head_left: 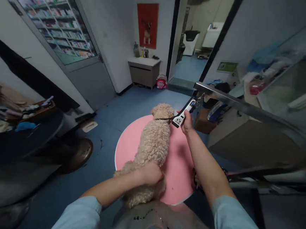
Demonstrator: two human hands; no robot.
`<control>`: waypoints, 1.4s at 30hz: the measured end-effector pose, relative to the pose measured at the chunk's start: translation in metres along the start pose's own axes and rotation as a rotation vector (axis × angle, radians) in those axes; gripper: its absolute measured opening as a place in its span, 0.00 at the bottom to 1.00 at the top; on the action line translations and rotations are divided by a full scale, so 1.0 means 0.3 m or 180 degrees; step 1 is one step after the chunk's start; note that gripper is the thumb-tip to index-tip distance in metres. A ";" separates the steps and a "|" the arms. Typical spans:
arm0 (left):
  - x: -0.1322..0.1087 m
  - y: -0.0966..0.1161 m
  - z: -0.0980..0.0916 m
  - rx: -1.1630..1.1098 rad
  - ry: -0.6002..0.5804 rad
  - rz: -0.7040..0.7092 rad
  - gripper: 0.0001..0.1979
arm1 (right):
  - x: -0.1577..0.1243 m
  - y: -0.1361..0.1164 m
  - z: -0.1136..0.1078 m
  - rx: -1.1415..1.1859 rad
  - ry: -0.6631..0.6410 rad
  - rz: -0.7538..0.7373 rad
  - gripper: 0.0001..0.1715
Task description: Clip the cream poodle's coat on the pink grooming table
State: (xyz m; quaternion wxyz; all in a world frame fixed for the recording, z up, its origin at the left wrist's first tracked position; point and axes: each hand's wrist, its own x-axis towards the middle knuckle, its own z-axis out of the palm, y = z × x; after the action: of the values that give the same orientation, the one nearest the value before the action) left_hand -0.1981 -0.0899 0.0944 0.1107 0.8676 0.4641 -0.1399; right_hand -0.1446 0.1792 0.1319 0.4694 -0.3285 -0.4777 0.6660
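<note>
The right hand [187,123] is closed around a white clipper [180,118], thumb along its side, with no gap between palm and handle; the firm wrap probably keeps the slim body steady. The clipper is tilted, its lower end just beside the dog's neck and over the table; which end carries the blade is too small to tell. The left hand [153,173] rests curled on the rump of the curly-coated dog [155,139], likely to steady it from behind; whether the fingers pinch fur I cannot tell.

The dog is on the table, its head away from the person. A dark strap [163,119] crosses its neck toward the end of a metal bar [249,105], presumably so the front stays in place while the left hand minds the back.

The table [179,162] is 1 round pink top with a pale rim, reaching almost to the person's grey apron [123,221]. Around it spreads a blue floor [107,119]. Beyond stand a door [90,81] with a glass pane, a low cabinet [142,75] with bottles on top, and 1 red picture [147,13] of a dog above it.
</note>
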 end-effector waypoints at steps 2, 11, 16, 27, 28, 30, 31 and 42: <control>0.009 -0.008 0.015 -0.0055 0.0274 -0.0004 0.12 | 0.026 0.000 -0.013 0.0163 -0.0007 -0.0008 0.22; 0.033 -0.045 0.025 -0.0355 0.0782 -0.0070 0.12 | 0.145 0.046 0.028 -0.0066 -0.0263 0.0514 0.20; 0.032 -0.057 0.017 -0.0397 0.1069 -0.0079 0.12 | 0.181 0.079 0.054 -0.0444 -0.0262 0.0394 0.21; 0.030 -0.102 -0.022 -0.0626 0.1417 -0.0146 0.12 | 0.114 0.151 0.031 -0.0795 -0.0948 0.0636 0.23; 0.035 -0.106 -0.023 -0.0632 0.1449 -0.0158 0.13 | 0.100 0.153 0.024 -0.0785 -0.1097 0.0720 0.23; 0.043 -0.115 -0.029 -0.0647 0.1507 -0.0193 0.13 | 0.092 0.154 0.016 -0.0754 -0.1307 0.0765 0.23; 0.046 -0.120 -0.034 -0.0650 0.1532 -0.0198 0.13 | 0.101 0.151 0.016 -0.0728 -0.1267 0.0672 0.24; 0.007 -0.149 -0.091 -0.1067 0.1803 -0.0133 0.11 | 0.089 0.152 0.048 -0.0943 -0.0776 0.0236 0.23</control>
State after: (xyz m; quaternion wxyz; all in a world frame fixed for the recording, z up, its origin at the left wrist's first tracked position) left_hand -0.2307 -0.0551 0.1164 0.1156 0.8321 0.5107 0.1830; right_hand -0.1806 0.1950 0.0939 0.3297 -0.3283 -0.6114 0.6401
